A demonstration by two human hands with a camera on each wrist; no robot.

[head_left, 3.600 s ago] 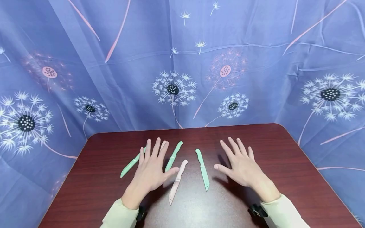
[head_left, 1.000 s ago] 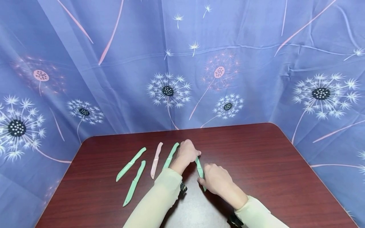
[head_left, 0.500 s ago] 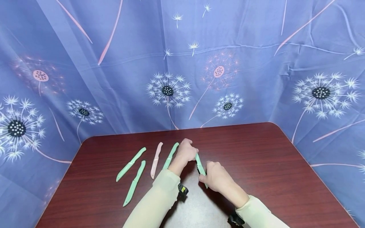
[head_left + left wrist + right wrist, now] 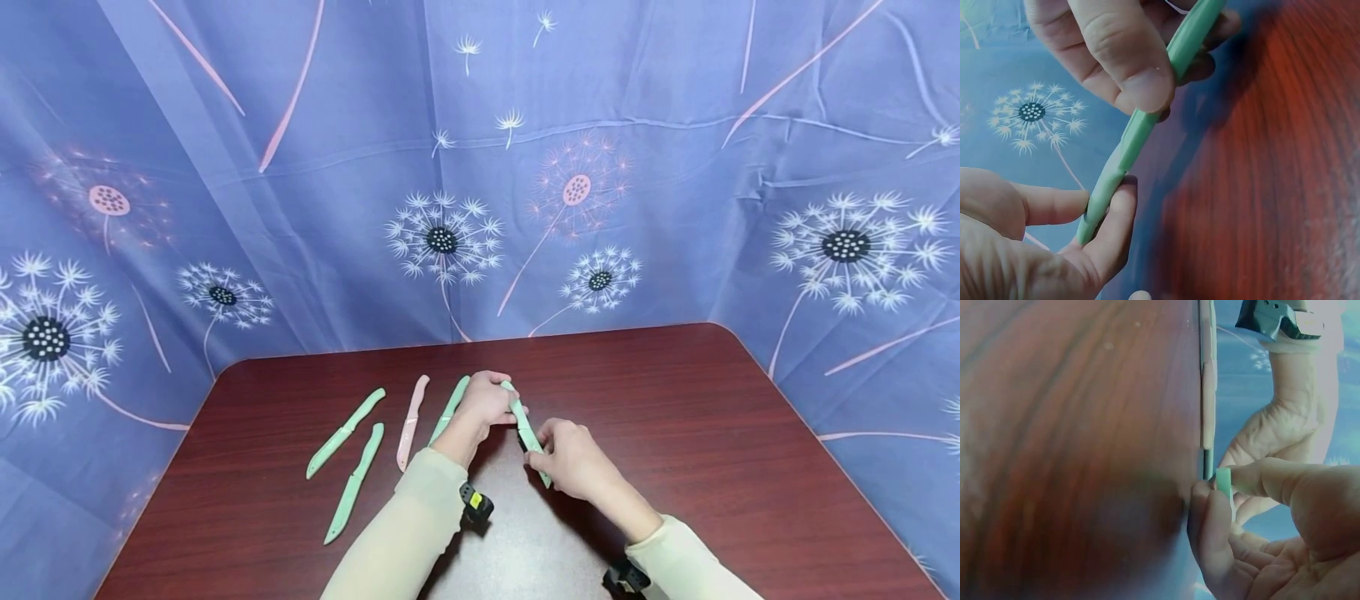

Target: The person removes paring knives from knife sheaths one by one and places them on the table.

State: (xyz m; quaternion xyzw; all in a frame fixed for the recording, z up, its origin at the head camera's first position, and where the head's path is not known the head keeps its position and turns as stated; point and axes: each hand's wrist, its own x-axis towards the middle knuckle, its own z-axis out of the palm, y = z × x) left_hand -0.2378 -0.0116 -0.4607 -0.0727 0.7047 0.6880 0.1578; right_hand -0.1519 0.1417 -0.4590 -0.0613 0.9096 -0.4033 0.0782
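Observation:
A slim green knife (image 4: 528,433), its blade inside a matching green sheath, is held between my two hands. My left hand (image 4: 486,398) pinches the handle end, the thumb on one side and a finger on the other in the left wrist view. Around the sheath near the tip, my right hand (image 4: 573,458) grips with thumb and fingers. The join between handle and sheath (image 4: 1147,125) shows between the hands in the left wrist view. Seen from the right wrist, only a short green piece of the knife (image 4: 1224,481) shows between thumb and fingers.
Left of my hands on the brown table (image 4: 675,400) lie a green knife (image 4: 345,433), another green knife (image 4: 354,483) and a pink knife (image 4: 411,423). A further green knife (image 4: 452,408) is partly behind my left hand and arm. A patterned blue cloth (image 4: 337,208) hangs behind.
Earlier both hands were spread over the table with this green knife lying between them. Now both hold it. In the last second its handle end has tilted away and my left fingers have shifted on it.

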